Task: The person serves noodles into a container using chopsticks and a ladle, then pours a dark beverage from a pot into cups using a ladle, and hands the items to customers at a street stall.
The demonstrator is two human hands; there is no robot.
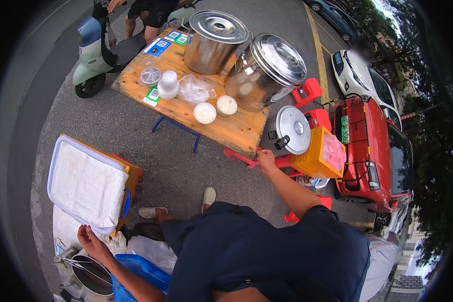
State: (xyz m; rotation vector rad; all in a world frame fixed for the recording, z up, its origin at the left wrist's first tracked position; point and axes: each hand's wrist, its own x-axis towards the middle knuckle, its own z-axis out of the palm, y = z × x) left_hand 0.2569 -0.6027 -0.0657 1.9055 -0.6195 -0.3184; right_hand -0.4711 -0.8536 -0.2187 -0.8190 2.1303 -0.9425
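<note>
My right hand (266, 160) is at the near right corner of a wooden table (166, 102), its fingers curled against the edge. At the lower left, my left hand (92, 241) is by the near rim of a pale plastic tub (52, 181) covered with a white cloth (88, 181). Its fingers are loosely bent with nothing between them; contact with the rim is unclear. On the table stand two lidded steel pots (207, 56) (249, 90), two lidded cups (205, 113) (227, 105), a stack of white cups or lids (168, 85) and clear plastic bags (194, 90).
A lidded aluminium pot (296, 130) and stacked yellow crates (313, 154) stand right of the table, near red stools (309, 92). A bucket (92, 273) and blue bag (139, 270) lie lower left. Beyond the table, a person (151, 19) sits on a scooter (94, 53). Parked cars are at right.
</note>
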